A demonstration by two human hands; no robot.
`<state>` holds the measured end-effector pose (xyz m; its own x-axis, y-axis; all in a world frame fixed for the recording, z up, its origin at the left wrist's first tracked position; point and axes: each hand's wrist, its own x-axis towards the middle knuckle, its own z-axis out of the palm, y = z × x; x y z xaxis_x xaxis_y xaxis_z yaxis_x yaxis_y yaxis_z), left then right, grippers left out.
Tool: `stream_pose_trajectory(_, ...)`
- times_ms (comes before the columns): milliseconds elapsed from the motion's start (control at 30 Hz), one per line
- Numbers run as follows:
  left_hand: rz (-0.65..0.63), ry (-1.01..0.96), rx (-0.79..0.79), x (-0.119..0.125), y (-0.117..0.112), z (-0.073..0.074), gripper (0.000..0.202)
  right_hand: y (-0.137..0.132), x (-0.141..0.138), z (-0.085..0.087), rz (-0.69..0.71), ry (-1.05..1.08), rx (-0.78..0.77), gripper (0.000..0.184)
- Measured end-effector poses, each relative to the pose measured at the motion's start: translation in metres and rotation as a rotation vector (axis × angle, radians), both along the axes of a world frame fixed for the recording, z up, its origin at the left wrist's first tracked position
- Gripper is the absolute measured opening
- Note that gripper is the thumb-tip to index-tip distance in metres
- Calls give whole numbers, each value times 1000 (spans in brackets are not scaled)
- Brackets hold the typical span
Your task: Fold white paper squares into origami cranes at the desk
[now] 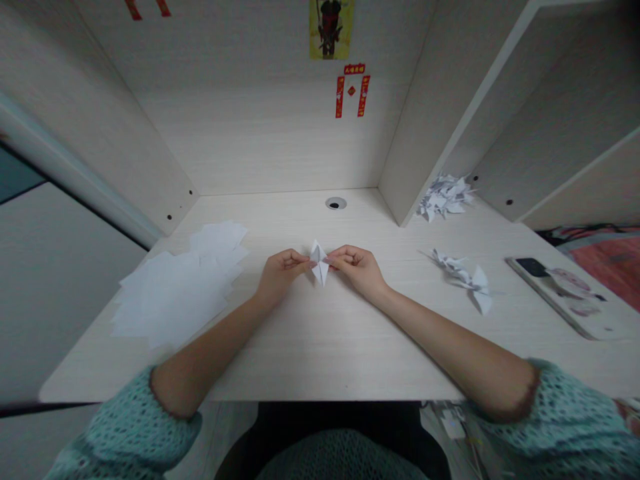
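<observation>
A small folded white paper piece (319, 263) with pointed tips is held just above the pale wooden desk (320, 347), near its middle. My left hand (280, 272) pinches its left side with closed fingers. My right hand (357, 267) pinches its right side the same way. Both forearms stretch in from the near edge, in teal knitted sleeves.
A loose spread of white paper sheets (180, 290) lies at the left. Folded paper figures (467, 277) lie at the right, with a heap of more (445, 197) in the shelf nook behind. A phone (560, 293) rests at the far right. A cable hole (335, 203) is at the back.
</observation>
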<state>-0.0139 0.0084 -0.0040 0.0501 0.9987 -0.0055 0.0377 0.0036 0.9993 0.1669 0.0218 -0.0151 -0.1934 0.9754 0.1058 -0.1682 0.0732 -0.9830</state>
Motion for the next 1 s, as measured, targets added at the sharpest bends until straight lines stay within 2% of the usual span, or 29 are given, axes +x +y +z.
stream_pose_trajectory(133, 0, -5, 15, 3, -2, -1, 33, -1, -1, -1, -30, -8, 19, 27)
stream_pose_trajectory(367, -29, -2, 4, 3, -3, -3, 53, -3, -1, 0, -39, -16, 47, 30)
stream_pose_trajectory(633, -123, 91, -15, 6, -6, -4, 37, -1, -2, -7, -1, -57, 105, 30)
stream_pose_trajectory(867, -82, 199, 31, 5, -6, -5, 30, -7, 3, -3, -27, -336, 358, 18)
stream_pose_trajectory(1000, -45, 261, 35, 4, -4, -4, 30, -7, 3, -4, -37, -372, 403, 17)
